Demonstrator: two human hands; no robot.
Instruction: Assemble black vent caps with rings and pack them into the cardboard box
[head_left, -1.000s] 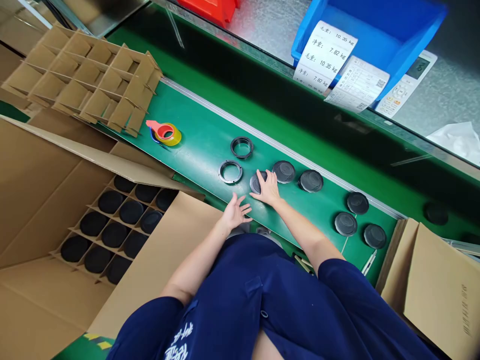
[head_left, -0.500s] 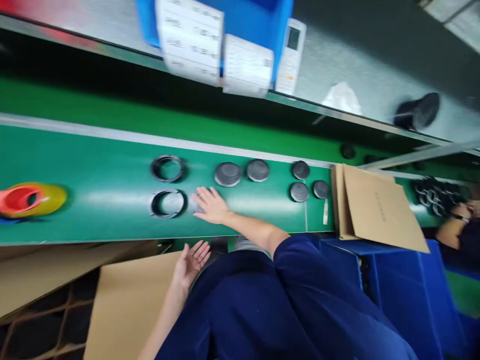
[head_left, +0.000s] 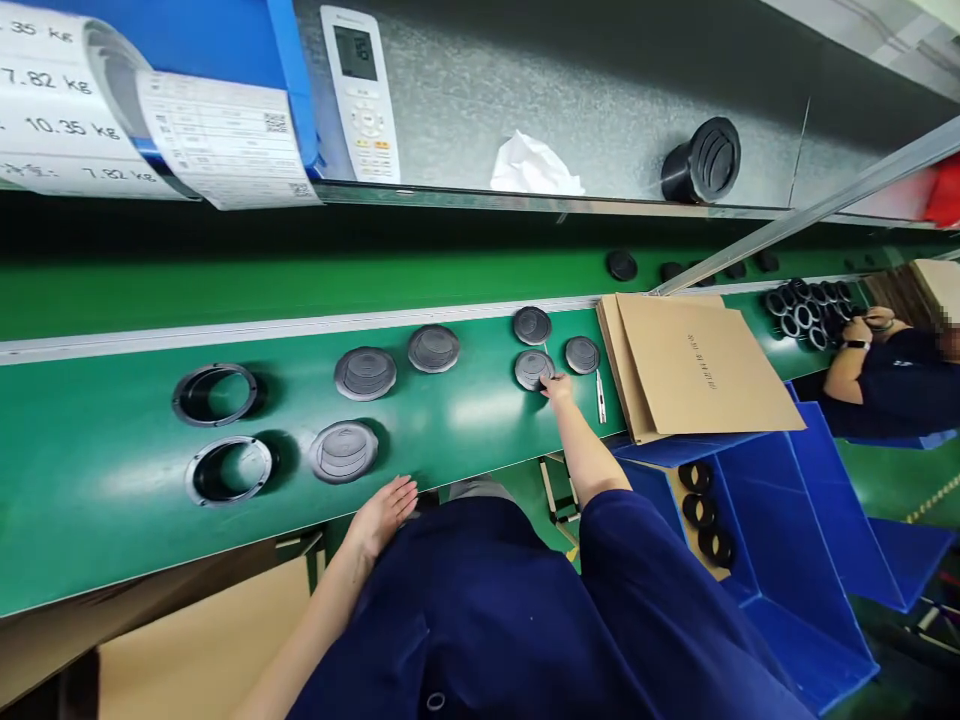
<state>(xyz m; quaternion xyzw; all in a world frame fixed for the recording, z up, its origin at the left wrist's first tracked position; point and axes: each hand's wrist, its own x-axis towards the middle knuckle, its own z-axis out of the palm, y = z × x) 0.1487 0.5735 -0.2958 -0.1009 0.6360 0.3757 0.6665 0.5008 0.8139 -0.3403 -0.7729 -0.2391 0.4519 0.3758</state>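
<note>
our right hand (head_left: pixel 559 386) touches, not grips, the grey cap (head_left: pixel 533 369); left hand (head_left: pixel 384 512) hangs open. cap looks light, rigid; we'd pinch its rim.

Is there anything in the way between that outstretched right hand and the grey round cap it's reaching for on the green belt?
Nothing visible. The right hand already has its fingertips at the edge of the grey cap. The small white tool and the cardboard sheets lie off to its right, apart from it.
</note>
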